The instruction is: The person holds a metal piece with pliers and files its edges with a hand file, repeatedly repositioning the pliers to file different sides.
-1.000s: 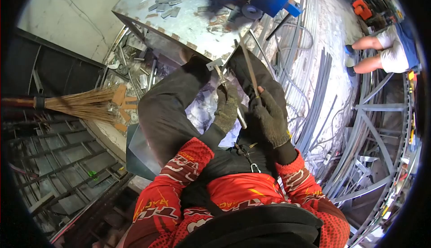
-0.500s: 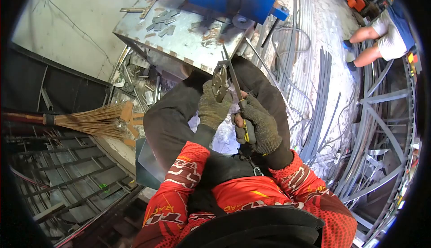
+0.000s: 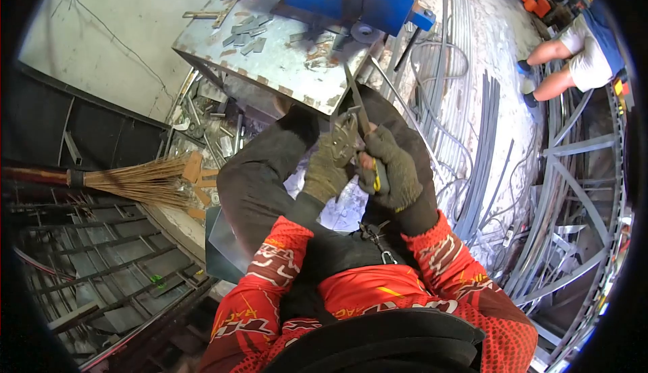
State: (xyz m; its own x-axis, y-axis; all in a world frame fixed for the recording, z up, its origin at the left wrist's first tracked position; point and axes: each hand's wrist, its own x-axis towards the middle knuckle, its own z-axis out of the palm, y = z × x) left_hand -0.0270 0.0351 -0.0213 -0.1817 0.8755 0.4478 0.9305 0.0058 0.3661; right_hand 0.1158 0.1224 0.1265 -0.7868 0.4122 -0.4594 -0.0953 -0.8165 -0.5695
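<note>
In the right fingers, file (yellow-handled)

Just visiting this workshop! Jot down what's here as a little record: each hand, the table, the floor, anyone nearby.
Left hand: gloved, gripping metal pliers
Right hand: gloved, holding a file
Table: small metal pieces lying loose
Floor: long metal bars
Far left: broom
Nearby: another person, in pale shorts

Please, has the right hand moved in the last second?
Yes. Judged against the table, the right hand has moved nearer to its near corner, upward in the view.
</note>
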